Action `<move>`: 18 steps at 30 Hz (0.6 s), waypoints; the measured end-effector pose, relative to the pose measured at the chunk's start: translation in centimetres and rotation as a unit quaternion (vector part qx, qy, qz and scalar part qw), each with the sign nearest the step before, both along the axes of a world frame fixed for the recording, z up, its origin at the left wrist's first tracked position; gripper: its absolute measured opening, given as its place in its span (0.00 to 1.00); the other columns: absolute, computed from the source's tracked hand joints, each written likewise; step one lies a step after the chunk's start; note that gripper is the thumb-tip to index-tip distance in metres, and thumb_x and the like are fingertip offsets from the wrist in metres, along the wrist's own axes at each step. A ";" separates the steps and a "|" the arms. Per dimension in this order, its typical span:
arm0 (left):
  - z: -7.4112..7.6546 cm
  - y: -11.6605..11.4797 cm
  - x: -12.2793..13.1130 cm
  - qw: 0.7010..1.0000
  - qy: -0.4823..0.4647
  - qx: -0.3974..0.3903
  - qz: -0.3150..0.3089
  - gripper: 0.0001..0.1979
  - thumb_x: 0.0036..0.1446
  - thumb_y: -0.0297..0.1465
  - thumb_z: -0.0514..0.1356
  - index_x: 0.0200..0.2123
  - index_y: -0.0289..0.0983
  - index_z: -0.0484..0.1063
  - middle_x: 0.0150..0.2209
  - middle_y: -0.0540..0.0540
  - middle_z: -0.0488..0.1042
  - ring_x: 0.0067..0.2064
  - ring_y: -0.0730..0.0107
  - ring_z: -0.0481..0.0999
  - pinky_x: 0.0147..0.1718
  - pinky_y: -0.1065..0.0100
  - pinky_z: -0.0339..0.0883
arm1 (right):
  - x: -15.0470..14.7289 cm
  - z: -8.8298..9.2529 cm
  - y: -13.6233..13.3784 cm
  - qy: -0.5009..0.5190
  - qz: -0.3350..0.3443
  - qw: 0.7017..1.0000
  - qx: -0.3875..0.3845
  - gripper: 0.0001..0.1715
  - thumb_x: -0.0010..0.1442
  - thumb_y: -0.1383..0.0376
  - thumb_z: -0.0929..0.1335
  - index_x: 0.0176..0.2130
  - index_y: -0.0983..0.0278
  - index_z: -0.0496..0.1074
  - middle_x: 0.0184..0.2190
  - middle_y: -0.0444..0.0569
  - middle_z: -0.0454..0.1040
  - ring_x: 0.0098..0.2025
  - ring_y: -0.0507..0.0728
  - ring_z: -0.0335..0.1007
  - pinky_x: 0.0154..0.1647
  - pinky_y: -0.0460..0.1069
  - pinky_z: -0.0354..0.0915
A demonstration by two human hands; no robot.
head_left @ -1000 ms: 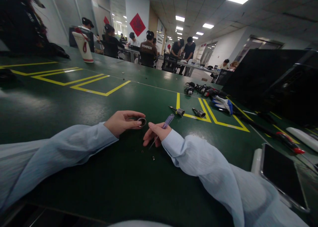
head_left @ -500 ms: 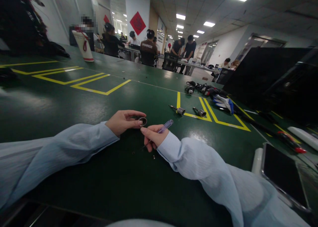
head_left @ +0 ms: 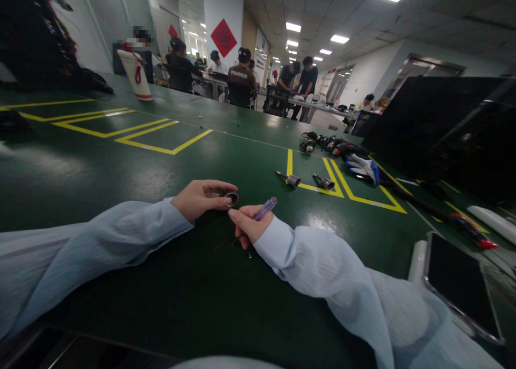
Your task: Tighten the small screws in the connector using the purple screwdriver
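Observation:
Between the thumb and fingers of my left hand [head_left: 203, 198] is a round metal ring-shaped part [head_left: 231, 199], its open side turned towards me. Just right of it, my right hand [head_left: 249, 225] is closed around a small screwdriver [head_left: 265, 208] with a clear purple handle. The handle points up and right; the thin shaft runs down and left below my fingers, its tip near the tabletop. Tiny metal pieces [head_left: 249, 255] lie on the green table [head_left: 169, 299] under my hands. Whether the right fingertips touch the ring I cannot tell.
Two metal hole-saw-like bits [head_left: 324, 182] lie beyond my right hand by yellow tape. Farther right are a blue-and-white glove [head_left: 363, 168], a red-and-black tool [head_left: 473, 232] and a phone [head_left: 461, 283]. A white cup [head_left: 137, 76] stands back left. People work at tables behind.
My right hand and the screwdriver have shifted slightly; the handle's end is a little lower and further left. My left hand keeps the ring in nearly the same place.

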State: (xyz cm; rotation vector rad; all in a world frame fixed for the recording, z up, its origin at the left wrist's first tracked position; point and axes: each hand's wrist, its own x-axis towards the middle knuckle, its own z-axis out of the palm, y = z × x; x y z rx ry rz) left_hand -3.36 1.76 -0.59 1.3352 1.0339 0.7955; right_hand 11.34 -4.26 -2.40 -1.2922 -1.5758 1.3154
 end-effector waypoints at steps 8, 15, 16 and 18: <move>0.0 -0.2 0.1 0.998 -0.051 -0.009 0.029 0.21 0.31 0.28 0.70 0.34 0.33 0.75 0.33 0.44 0.78 0.37 0.63 0.77 0.41 0.63 0.71 | 0.8 0.2 -1.3 -0.123 0.056 0.952 0.275 0.21 0.61 0.58 0.58 0.19 0.62 0.59 0.16 0.40 0.63 0.21 0.48 0.62 0.26 0.43 0.58; 0.3 -0.7 0.4 0.996 -0.071 -0.016 0.054 0.20 0.31 0.25 0.68 0.34 0.32 0.74 0.33 0.45 0.77 0.36 0.65 0.76 0.42 0.62 0.70 | 1.3 0.1 -0.6 -0.029 -0.115 0.960 0.254 0.22 0.61 0.55 0.57 0.22 0.63 0.63 0.17 0.43 0.67 0.19 0.47 0.61 0.23 0.43 0.59; 0.3 -0.8 0.4 0.996 -0.068 -0.006 0.052 0.19 0.32 0.25 0.68 0.34 0.32 0.74 0.32 0.45 0.77 0.35 0.66 0.76 0.41 0.63 0.70 | 1.3 0.1 -0.5 -0.018 -0.128 0.959 0.252 0.23 0.61 0.54 0.57 0.22 0.63 0.64 0.18 0.43 0.68 0.19 0.47 0.62 0.23 0.43 0.59; 0.2 -1.0 0.5 0.997 -0.060 0.015 0.046 0.19 0.33 0.25 0.67 0.35 0.32 0.74 0.31 0.46 0.77 0.33 0.67 0.76 0.41 0.63 0.70 | 1.3 0.1 -0.4 -0.005 -0.139 0.959 0.249 0.23 0.60 0.53 0.58 0.22 0.63 0.64 0.18 0.44 0.68 0.19 0.48 0.63 0.22 0.43 0.59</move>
